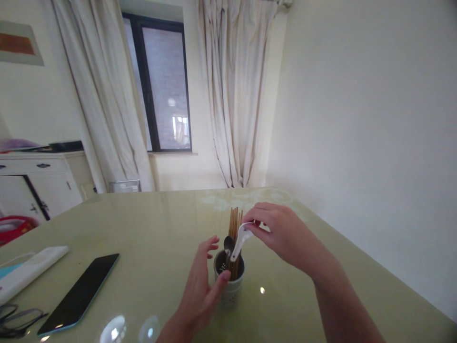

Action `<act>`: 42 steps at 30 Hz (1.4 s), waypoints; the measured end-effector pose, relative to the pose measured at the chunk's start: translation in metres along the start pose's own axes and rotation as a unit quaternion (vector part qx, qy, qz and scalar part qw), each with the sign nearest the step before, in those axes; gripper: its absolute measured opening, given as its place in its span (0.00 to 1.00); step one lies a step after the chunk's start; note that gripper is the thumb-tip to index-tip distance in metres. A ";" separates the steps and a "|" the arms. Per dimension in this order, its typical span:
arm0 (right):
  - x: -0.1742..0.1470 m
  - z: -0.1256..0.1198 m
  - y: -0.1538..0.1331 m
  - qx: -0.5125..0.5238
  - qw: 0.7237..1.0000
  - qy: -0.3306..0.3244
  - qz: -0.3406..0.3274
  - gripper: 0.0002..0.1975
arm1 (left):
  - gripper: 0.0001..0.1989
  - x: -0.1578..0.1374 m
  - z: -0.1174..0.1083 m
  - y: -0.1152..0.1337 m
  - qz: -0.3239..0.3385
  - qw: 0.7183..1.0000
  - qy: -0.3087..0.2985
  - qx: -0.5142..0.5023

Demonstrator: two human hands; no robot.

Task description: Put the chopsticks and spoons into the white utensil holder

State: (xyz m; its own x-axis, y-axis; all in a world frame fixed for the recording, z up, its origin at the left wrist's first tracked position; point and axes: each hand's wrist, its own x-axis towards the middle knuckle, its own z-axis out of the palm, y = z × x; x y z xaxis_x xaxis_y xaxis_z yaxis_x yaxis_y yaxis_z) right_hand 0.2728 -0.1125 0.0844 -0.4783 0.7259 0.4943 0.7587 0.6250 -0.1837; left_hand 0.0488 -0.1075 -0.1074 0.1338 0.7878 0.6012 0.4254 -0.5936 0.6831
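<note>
A white ceramic soup spoon (240,241) is pinched at its bowl end by the thumb and fingers of my right hand (276,232). Its handle slants down over the mouth of a light-coloured utensil holder (230,291). Several wooden chopsticks (234,224) stand upright in the holder, along with a dark metal spoon (229,244). On the holder's left side is my left hand (203,281), fingers spread and curved, with the thumb at the front rim. Whether that thumb presses on the rim, I cannot tell.
A dark-screened tablet or phone (80,293) lies on the glossy table (150,228) at the left. Beside it are a white power strip (32,274) and a black cable or glasses (19,318). A wall (371,119) runs along the right.
</note>
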 end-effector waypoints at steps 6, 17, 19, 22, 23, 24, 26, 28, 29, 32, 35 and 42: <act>0.007 0.033 -0.008 -0.060 0.992 -0.115 0.002 0.07 | 0.43 -0.005 0.011 -0.008 -0.046 0.990 -0.100 -0.088; -0.032 0.079 0.015 0.167 0.968 0.164 0.092 0.14 | 0.42 0.002 0.018 -0.003 -0.077 0.977 -0.107 -0.170; -0.048 0.113 0.021 0.249 0.910 0.286 0.169 0.21 | 0.42 0.002 0.021 -0.005 -0.079 0.973 -0.118 -0.181; -0.064 0.164 0.024 0.376 0.855 0.276 0.228 0.29 | 0.38 0.005 0.025 -0.011 -0.077 0.967 -0.143 -0.195; -0.068 0.177 0.023 0.410 0.845 0.252 0.232 0.32 | 0.37 0.006 0.026 -0.013 -0.077 0.964 -0.151 -0.203; -0.071 0.186 0.022 0.429 0.843 0.232 0.226 0.34 | 0.37 0.007 0.027 -0.016 -0.076 0.961 -0.158 -0.212; -0.075 0.198 0.019 0.452 0.847 0.195 0.199 0.38 | 0.37 0.008 0.028 -0.019 -0.072 0.956 -0.168 -0.228; -0.078 0.200 0.016 0.461 0.856 0.166 0.167 0.42 | 0.37 0.010 0.029 -0.022 -0.068 0.955 -0.172 -0.233; -0.079 0.200 0.016 0.461 0.860 0.156 0.154 0.43 | 0.37 0.010 0.030 -0.023 -0.067 0.955 -0.175 -0.231; -0.079 0.199 0.015 0.441 0.877 0.148 0.122 0.42 | 0.34 0.011 0.031 -0.025 -0.067 0.957 -0.178 -0.220; -0.078 0.200 0.016 0.414 0.890 0.146 0.121 0.35 | 0.33 0.011 0.033 -0.028 -0.069 0.962 -0.170 -0.203; -0.076 0.205 0.017 0.419 0.884 0.154 0.135 0.27 | 0.36 0.008 0.034 -0.028 -0.055 0.962 -0.161 -0.213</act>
State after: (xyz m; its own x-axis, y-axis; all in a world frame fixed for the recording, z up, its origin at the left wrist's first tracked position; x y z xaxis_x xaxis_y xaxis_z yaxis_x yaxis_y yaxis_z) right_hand 0.2316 -0.0978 -0.1308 -0.0892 0.8493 0.5204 0.1703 0.5277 -0.8322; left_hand 0.0682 -0.0791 -0.1352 0.4076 0.8195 0.4027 0.0561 -0.4627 0.8848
